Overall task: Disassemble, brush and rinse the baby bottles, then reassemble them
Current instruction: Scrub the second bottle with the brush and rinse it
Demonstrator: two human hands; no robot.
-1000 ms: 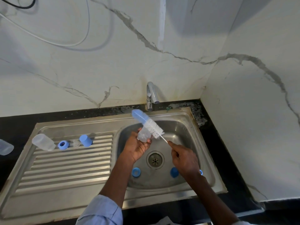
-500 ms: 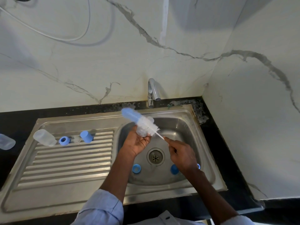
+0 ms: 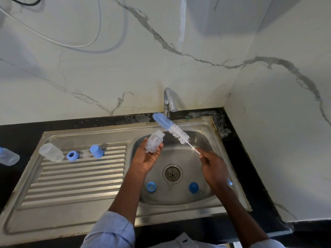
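Note:
My left hand holds a small clear bottle body over the sink basin, its mouth tilted up and to the right. My right hand pinches the thin handle of a blue and white bottle brush, whose bristles are outside the bottle, up near the tap. On the draining board lie another clear bottle body, a blue ring, a clear teat and a blue cap. Two blue parts, one left and one right, lie in the basin.
The drain sits in the basin's middle. A further clear bottle lies on the black counter at the far left edge. The ribbed draining board spreads to the left. Marble walls close the back and right side.
The brush has come out of the bottle and moved up and to the right. My left hand has tilted the bottle so its mouth is free.

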